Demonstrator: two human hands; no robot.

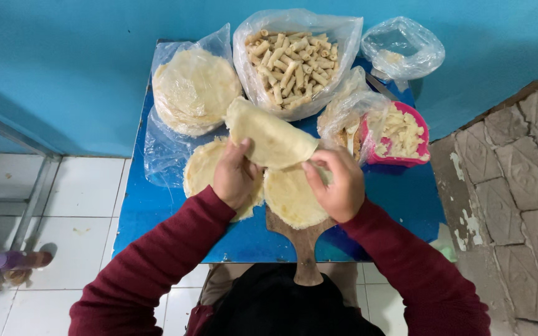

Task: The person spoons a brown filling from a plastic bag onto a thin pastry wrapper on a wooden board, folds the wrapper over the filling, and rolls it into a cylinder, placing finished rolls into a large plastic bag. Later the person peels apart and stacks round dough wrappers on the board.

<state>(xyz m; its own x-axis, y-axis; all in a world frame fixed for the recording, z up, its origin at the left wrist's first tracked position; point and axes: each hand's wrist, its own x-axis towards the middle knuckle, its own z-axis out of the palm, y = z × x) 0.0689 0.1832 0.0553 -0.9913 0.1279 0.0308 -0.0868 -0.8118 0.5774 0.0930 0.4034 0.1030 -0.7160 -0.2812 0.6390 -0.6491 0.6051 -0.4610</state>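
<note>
My left hand (236,176) and my right hand (338,183) both pinch a thin pale round wrapper (270,138), lifted and folded over above the table. Under it another wrapper (292,199) lies flat on a wooden paddle board (304,246). A further wrapper (202,168) lies to the left, partly under my left hand, on clear plastic. Both sleeves are dark red.
On the small blue table (157,211) stand a bagged stack of wrappers (193,90), an open bag of several rolled pastries (291,65), a pink tub of pale filling (400,134) and a near-empty plastic bag (403,46). A blue wall lies behind; tiled floor left, stone paving right.
</note>
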